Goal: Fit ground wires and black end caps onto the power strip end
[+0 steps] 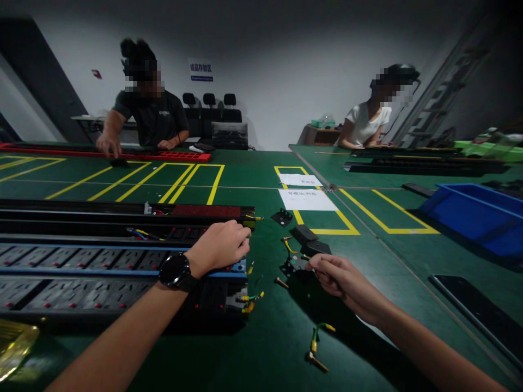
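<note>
My left hand, with a black watch on its wrist, is curled over the right end of a power strip with black sockets; its fingertips are partly hidden. Beside it lie a blue-edged power strip and a black one, where yellow-green wires stick out at the end. My right hand pinches a small brass-coloured bolt between thumb and fingers. Just under it are a black end plate and a short yellow wire. Another bolt lies to the left.
A green wire with a bolt lies near me. Black end caps sit by paper labels. At right are a blue bin and a dark phone-like slab. Two people work across the green table.
</note>
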Demonstrator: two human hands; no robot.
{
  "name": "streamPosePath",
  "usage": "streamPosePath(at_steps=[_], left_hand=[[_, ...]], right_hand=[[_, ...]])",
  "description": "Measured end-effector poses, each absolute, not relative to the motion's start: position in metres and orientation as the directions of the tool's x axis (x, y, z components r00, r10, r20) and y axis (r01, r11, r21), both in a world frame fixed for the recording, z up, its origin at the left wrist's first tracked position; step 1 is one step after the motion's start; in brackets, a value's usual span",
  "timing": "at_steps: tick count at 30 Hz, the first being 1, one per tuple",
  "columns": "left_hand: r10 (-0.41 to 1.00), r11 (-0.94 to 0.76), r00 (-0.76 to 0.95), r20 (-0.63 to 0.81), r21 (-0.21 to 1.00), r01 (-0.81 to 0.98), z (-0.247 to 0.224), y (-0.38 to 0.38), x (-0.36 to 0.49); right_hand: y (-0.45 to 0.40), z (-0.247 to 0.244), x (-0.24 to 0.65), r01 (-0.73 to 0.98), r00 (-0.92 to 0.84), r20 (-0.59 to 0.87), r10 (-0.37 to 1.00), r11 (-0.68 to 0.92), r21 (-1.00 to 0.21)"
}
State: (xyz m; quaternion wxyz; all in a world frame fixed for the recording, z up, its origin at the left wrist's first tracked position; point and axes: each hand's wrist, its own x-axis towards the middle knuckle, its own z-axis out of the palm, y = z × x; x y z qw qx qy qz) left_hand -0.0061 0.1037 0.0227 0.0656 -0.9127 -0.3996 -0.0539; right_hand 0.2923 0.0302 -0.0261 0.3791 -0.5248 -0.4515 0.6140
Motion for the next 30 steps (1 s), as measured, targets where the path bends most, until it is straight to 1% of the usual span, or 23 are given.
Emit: streamPosePath(at_steps=[12,21,30], left_hand=[[0.711,-0.685,0.683,0.167,-0.053,0.727,0.0223,0.1035,-0.0074],[0.714,-0.682,0.683,0.153,-0.072,0.728,0.0212,0.1046,-0.0076],[0.72,-0.677,0.678,0.148,-0.062,0.733,0.0237,0.1038,-0.006]], right_hand=[[0.0297,-0.0277,0.2929,0.015,-0.173,-0.279,0.945,-0.281,-0.96],[0.0289,-0.0266,0.2926,0.051,-0.184,-0.276,0.943,-0.271,-0.961],[0.0288,-0.0226,0.2906,0.018,-0.157,-0.294,0.943,-0.295,-0.955]])
